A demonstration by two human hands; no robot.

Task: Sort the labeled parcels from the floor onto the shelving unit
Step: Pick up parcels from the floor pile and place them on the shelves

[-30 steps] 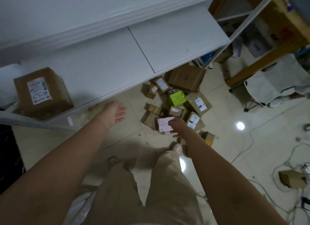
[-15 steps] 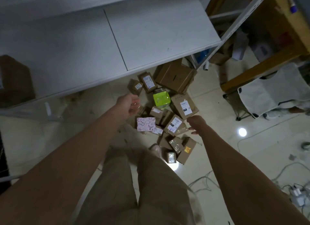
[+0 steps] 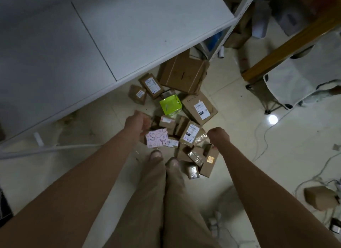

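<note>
Several labelled brown parcels lie heaped on the tiled floor in front of my feet. Among them are a pink patterned parcel [image 3: 157,137], a bright green box [image 3: 170,104], a labelled carton [image 3: 199,108] and a large brown box [image 3: 182,74]. The white shelving unit [image 3: 129,35] fills the upper left, and the board in view is bare. My left hand [image 3: 135,121] hovers over the pile's left edge, just above the pink parcel, with its fingers blurred, loosely apart and holding nothing. My right hand [image 3: 218,135] hangs over the pile's right side; its fingers curl down out of sight.
A folding chair [image 3: 299,77] and a wooden beam [image 3: 287,42] stand at the right. Cables run across the floor at the far right, near a lone brown box [image 3: 320,197]. My legs and shoes [image 3: 156,155] touch the pile's near edge.
My right hand let go of the pink parcel, which now lies on the pile, and moved right. My left hand dropped from the shelf edge toward the pile. The view tilted down.
</note>
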